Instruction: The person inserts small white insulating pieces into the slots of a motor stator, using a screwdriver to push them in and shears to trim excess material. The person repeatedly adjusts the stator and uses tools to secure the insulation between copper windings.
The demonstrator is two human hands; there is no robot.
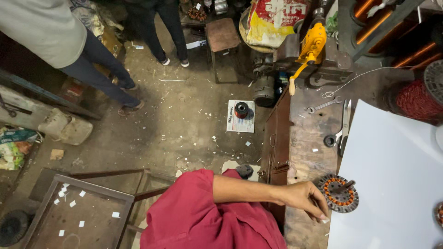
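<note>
Nearest us, a red sleeve [203, 216] fills the lower centre; from it one bare forearm reaches toward the stator [339, 192]. We cannot tell which of our arms it is; we read it as the right hand [304, 198]. Its fingers are loosely curled and hold nothing, the fingertips [323, 216] just beside the stator's near rim; we cannot tell whether they touch it. The other hand is out of view.

The stator is a round, dark metal ring with copper-coloured windings set in its slots and a dark piece across its middle. It lies flat on the worn bench [309, 147], at the edge of a white sheet [392, 184].

Beyond the stator on the bench lie scissors [344, 127] and, further off, a spanner [325, 105]. Further still stand a dark vise-like block and a yellow hand winder [310, 48]. Past the sheet, away from the stator, sits a spool of red wire [417, 99], with a thin pale wire [360, 77] running from it toward the spanner.

On the floor, well apart from the stator, a small spool [241, 109] rests on a card, near a stool [222, 34]. Two other people's legs [106, 69] stand further off. A metal frame [78, 207] with paper scraps sits beside the sleeve. Nothing lies between hand and stator.
</note>
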